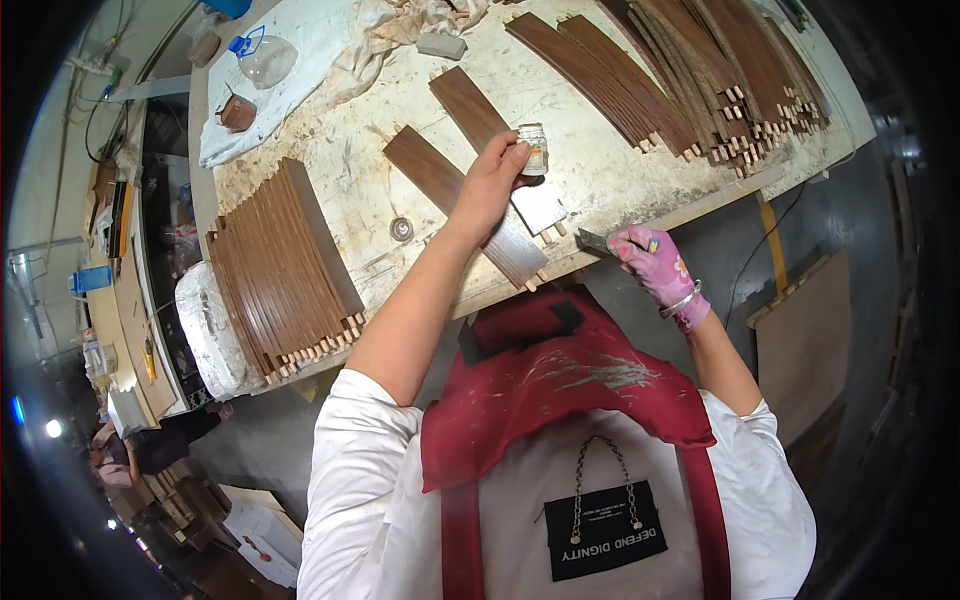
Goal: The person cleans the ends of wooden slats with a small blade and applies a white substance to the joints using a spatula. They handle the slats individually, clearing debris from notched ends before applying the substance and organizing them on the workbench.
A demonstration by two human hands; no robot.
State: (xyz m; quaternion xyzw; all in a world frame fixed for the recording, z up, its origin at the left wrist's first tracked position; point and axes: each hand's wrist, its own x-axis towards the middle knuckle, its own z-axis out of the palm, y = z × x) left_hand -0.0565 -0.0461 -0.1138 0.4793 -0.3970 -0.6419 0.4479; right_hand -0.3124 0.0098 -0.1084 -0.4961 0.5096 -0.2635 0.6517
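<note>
My bare left hand [490,188] is closed around a small clear jar [535,152] with a pale label, held above two brown wooden slats. One slat [428,172] lies slantwise under my left wrist; the other slat [466,104] runs beneath the hand and jar. Both have pale dowel pegs at their ends, and bright light glares off their near ends. My right hand [656,266], in a pink flowered glove, grips a dark flat scraper [594,242] at the table's front edge, close to the pegs. Part of the scraper is hidden by the fingers.
A row of slats on edge [285,265] stands at the left of the worktable [365,240]. Large piles of slats [730,80] fill the far right. A clear plastic bottle [268,58], a brown pot [237,113], crumpled cloth [375,40] and a grey block [441,45] lie at the back.
</note>
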